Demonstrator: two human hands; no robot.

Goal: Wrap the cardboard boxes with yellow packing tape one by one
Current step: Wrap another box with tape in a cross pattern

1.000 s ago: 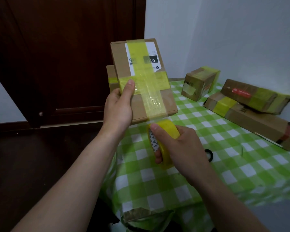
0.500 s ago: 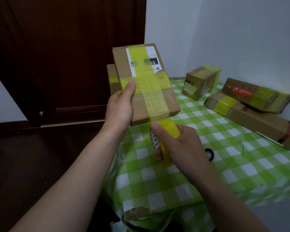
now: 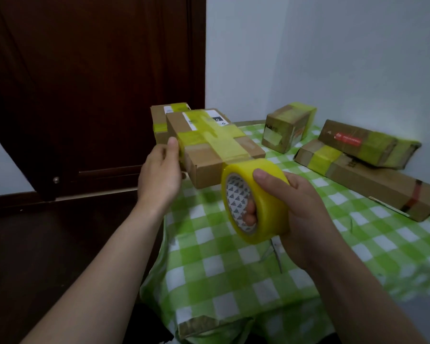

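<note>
Two bare forearms [image 3: 104,264] are seen, uncovered from wrist to the frame's edge. The left hand [image 3: 159,177] and the right hand [image 3: 301,212] are likewise left bare. Thumbnails [image 3: 258,173] are kept short and plain. The wrists are shown slender, and the forearms are seen widening toward the elbows.

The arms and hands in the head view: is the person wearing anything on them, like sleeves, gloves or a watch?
Nothing shows. The left arm and right arm are bare to the picture's edge, with no sleeves. The left hand and right hand have no gloves, and no watch, bracelet or ring is visible.
</note>
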